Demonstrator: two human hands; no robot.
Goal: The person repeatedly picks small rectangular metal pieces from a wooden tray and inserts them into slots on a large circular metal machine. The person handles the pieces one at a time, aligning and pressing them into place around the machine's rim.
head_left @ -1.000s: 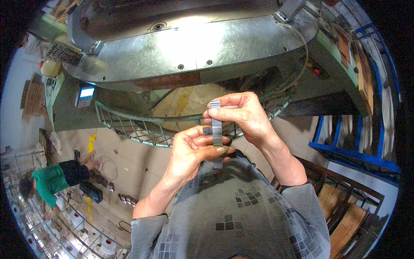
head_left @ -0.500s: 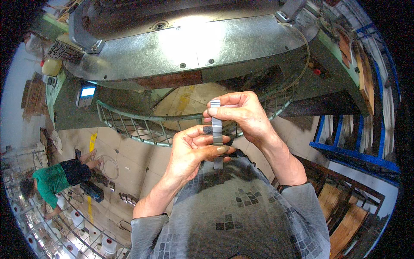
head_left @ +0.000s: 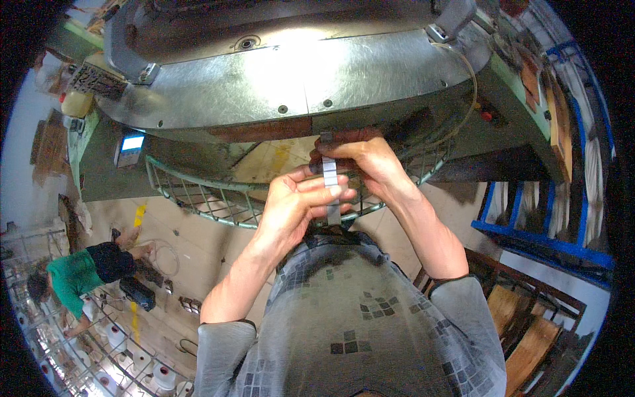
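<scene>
Both my hands are raised in front of my chest, holding a thin grey metal strip (head_left: 329, 177) upright between them. My left hand (head_left: 299, 206) wraps around the strip's lower half with its fingers curled over it. My right hand (head_left: 367, 164) pinches the strip's upper end, close under the edge of a big round metal machine (head_left: 284, 79). The strip's bottom end sticks out below my left fingers.
A green wire-mesh guard ring (head_left: 218, 202) curves under the machine. A small lit screen (head_left: 131, 144) sits at the left. A person in a green top (head_left: 73, 286) crouches on the floor at lower left near white yarn cones (head_left: 162, 377). Blue racks (head_left: 549, 225) stand at right.
My hands and the strip have stayed together, with the right hand now slightly higher, nearer the machine's edge. The person at lower left has shifted a little.
</scene>
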